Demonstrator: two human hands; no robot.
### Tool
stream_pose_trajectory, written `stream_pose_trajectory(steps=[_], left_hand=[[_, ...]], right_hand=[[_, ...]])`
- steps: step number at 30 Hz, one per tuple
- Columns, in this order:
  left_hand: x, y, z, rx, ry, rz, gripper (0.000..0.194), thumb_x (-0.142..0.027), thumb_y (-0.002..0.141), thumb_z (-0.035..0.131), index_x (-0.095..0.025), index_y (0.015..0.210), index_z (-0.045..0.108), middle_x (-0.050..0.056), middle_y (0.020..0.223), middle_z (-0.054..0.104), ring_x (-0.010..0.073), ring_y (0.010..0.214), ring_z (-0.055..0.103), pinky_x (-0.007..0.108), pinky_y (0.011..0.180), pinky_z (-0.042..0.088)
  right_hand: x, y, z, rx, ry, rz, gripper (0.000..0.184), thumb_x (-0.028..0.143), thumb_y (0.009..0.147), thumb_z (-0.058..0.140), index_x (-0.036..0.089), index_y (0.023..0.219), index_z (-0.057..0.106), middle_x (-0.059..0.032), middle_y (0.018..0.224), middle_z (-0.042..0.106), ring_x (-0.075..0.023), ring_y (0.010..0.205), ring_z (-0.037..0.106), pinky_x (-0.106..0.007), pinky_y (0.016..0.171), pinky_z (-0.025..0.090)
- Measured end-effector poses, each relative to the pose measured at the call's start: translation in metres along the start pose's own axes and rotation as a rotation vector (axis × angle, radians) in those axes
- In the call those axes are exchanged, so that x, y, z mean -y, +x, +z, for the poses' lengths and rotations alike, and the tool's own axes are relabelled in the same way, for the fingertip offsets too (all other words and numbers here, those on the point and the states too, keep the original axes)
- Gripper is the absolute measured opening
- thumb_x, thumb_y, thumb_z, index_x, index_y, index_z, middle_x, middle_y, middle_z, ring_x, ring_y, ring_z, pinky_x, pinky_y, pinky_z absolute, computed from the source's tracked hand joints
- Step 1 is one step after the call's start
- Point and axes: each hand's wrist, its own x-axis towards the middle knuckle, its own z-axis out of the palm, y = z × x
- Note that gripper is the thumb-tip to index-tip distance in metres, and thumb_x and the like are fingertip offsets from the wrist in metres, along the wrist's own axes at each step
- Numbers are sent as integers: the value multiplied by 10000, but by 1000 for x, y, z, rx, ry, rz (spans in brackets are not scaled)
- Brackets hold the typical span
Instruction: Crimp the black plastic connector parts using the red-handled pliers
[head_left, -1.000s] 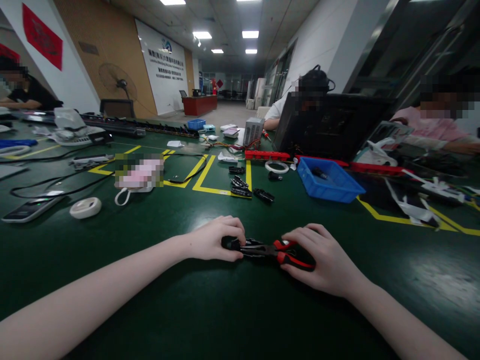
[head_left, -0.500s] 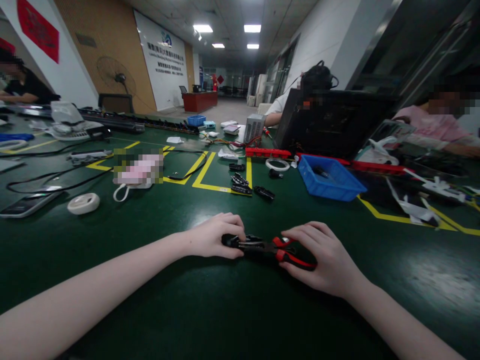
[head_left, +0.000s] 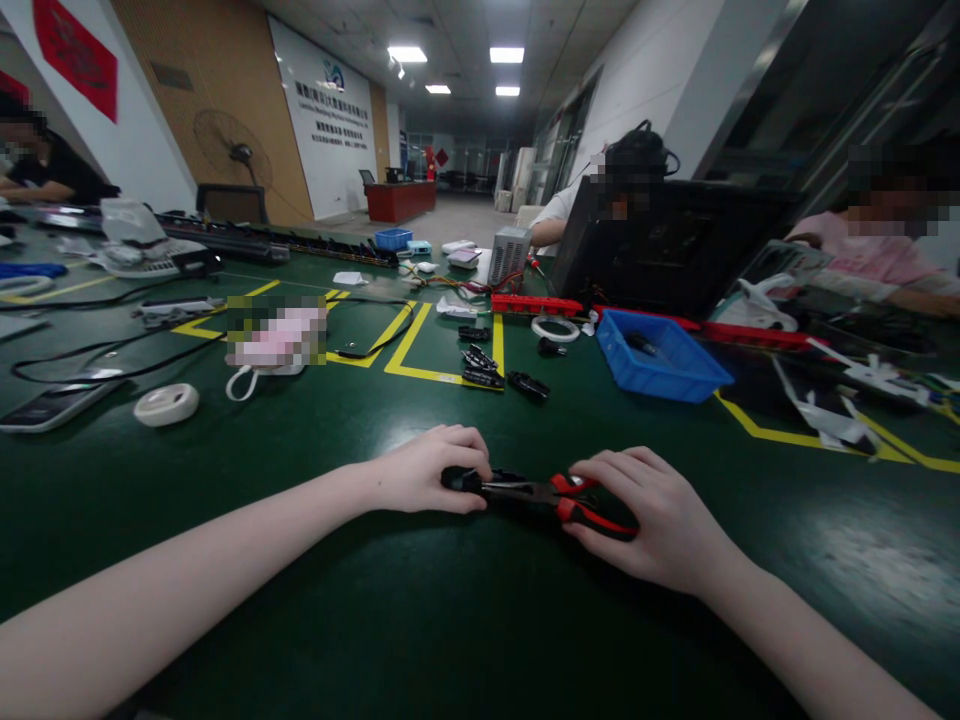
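My left hand [head_left: 442, 470] is closed around a small black part [head_left: 460, 479], whose exact kind I cannot make out because the fingers cover much of it. From the right, red-and-black handled pliers [head_left: 596, 515] reach toward it, their narrow jaws at the part beside my left fingertips. My right hand [head_left: 651, 515] is wrapped round the plier handles, which stand somewhat apart. Whether the jaws grip anything is too small to tell. Beyond my hands lie several similar black parts [head_left: 481, 376] near a yellow-taped outline on the green table [head_left: 420, 630].
A blue bin [head_left: 660, 375] with a dark item inside stands right of the loose parts. Behind it are a red strip [head_left: 534, 305] and a large black panel [head_left: 675, 250]. To the left lie a phone [head_left: 60, 405], a white ring [head_left: 166, 404] and cables. Other people sit around the table.
The pliers and my right hand have shifted slightly to the right. My left hand stays almost where it was, still holding the black part.
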Motion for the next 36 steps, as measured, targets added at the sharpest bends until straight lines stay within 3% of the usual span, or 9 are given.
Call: stream_pose_trajectory(steps=[10,16,29,36], left_hand=[[1,-1,0,-8,8,20,279,-391,849,760,-203,1025,655,61,1175,605,239,1078,601,360,936,436],[2,-2,1,-43,6,45,217,-320,886,727,-202,1055,660,59,1165,611,222,1061,613,342,910,456],[3,-1,-1,-23,-45,20,191,-311,911,695,-191,1057,668,72,1171,587,232,1077,594,364,933,462],[0,-1,-1,-16,-35,13,197,-311,912,698,-196,1068,665,64,1163,585,233,1094,583,365,947,446]], right_hand=[[-1,-2,2,129,103,114,366,375,854,650,203,1172,594,-82,1011,686,-203,831,674,-324,698,548],[-3,-3,4,189,146,163,361,376,867,638,220,1190,596,-77,1029,672,-196,830,664,-328,698,548],[9,2,4,114,82,128,331,356,845,655,207,1138,625,-82,989,675,-192,782,665,-304,651,541],[-1,2,-2,164,65,100,351,353,843,663,195,1153,621,-82,1002,672,-199,804,665,-324,674,544]])
